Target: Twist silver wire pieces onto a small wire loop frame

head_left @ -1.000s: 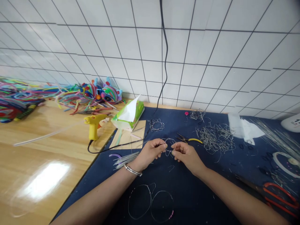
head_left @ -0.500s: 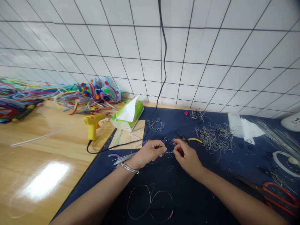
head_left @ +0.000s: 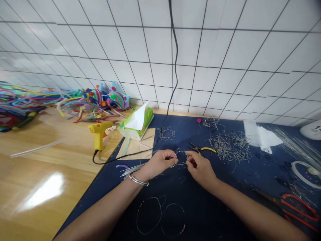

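Note:
Between my two hands is a small ring of thin bent wire point(head_left: 179, 164) with looped edges, held just above the dark blue cloth. My left hand point(head_left: 164, 161), with a silver bangle at the wrist, pinches its left side. The right side is between the thumb and fingers of my right hand point(head_left: 198, 164). My fingers cover parts of the ring. Behind it lies a similar flower-shaped wire ring point(head_left: 167, 133). Pliers with yellow handles point(head_left: 208, 149) rest beyond my right hand. Nearer to me are two larger wire loops point(head_left: 149, 216), one carrying pink beads point(head_left: 183, 229).
A yellow glue gun point(head_left: 99, 134) and a tissue pack point(head_left: 137, 122) stand at the left, near colourful pipe cleaners point(head_left: 15, 100). Tangled wire point(head_left: 232, 147) lies at the right, with red-handled scissors point(head_left: 299, 207) closer in. A black cord point(head_left: 176, 50) hangs down the tiled wall.
Both hands stay in nearly the same place. The wire ring has turned slightly between them, and the fingers of my right hand have curled in a little.

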Demonstrator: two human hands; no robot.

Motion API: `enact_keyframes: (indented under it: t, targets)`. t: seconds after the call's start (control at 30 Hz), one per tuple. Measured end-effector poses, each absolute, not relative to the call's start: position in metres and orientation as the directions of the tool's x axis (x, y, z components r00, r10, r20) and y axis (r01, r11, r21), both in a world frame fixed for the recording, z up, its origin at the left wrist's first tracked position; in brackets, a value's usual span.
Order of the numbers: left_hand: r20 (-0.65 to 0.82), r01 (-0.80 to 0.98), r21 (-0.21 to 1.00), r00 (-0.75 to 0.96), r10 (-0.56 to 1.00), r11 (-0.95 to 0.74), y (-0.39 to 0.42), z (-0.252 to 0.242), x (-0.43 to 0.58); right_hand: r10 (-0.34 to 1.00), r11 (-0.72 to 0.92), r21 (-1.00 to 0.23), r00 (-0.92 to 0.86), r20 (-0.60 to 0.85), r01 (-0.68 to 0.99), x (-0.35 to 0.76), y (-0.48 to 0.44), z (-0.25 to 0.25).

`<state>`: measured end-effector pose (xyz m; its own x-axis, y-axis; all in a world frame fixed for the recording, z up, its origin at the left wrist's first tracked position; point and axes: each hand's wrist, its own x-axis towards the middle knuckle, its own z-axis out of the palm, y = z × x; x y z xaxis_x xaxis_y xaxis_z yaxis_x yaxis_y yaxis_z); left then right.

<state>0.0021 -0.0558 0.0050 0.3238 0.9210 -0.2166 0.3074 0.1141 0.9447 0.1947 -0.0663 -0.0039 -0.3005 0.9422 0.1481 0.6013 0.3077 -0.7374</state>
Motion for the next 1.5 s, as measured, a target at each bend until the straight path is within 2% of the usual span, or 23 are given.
enact_keyframes:
  t: [0.23,0.47,0.6,0.73,0.9,1.1,1.27,1.5]
  targets:
    - [-0.219,0.325,0.941,0.365,0.905,0.097,-0.056,0.005,0.001,0.941,0.316,-0.697,-0.308,0.141,0.644,0.195,-0.067,-0.005]
    - [-0.247,0.318,0.940,0.381,0.891,0.124,-0.055,0.009,0.000,0.953,0.256,-0.763,-0.289,0.095,0.593,0.196,-0.065,-0.005]
    - [-0.264,0.286,0.945,0.384,0.885,0.158,-0.054,0.012,-0.002,0.959,0.161,-0.843,-0.281,0.013,0.513,0.195,-0.064,-0.005]
    - [-0.267,0.229,0.953,0.323,0.908,0.199,-0.052,0.007,-0.003,0.957,-0.009,-0.922,-0.265,-0.121,0.387,0.193,-0.063,-0.008]
    - [-0.174,0.019,0.984,0.295,0.939,0.176,-0.052,0.002,0.001,0.933,-0.208,-0.964,-0.263,-0.246,0.163,0.190,-0.062,-0.006]
    - [-0.075,-0.296,0.942,0.266,0.961,0.155,-0.059,0.002,0.009,0.960,-0.208,-0.977,-0.202,-0.195,-0.047,0.193,-0.061,-0.008]
    - [-0.175,-0.450,0.854,0.224,0.959,0.261,-0.066,-0.002,0.019,0.973,-0.175,-0.979,-0.169,-0.155,-0.109,0.193,-0.062,-0.007]
    - [-0.281,-0.534,0.776,0.183,0.942,0.336,-0.073,-0.004,0.031,0.981,-0.163,-0.976,-0.134,-0.144,-0.143,0.190,-0.064,-0.009]
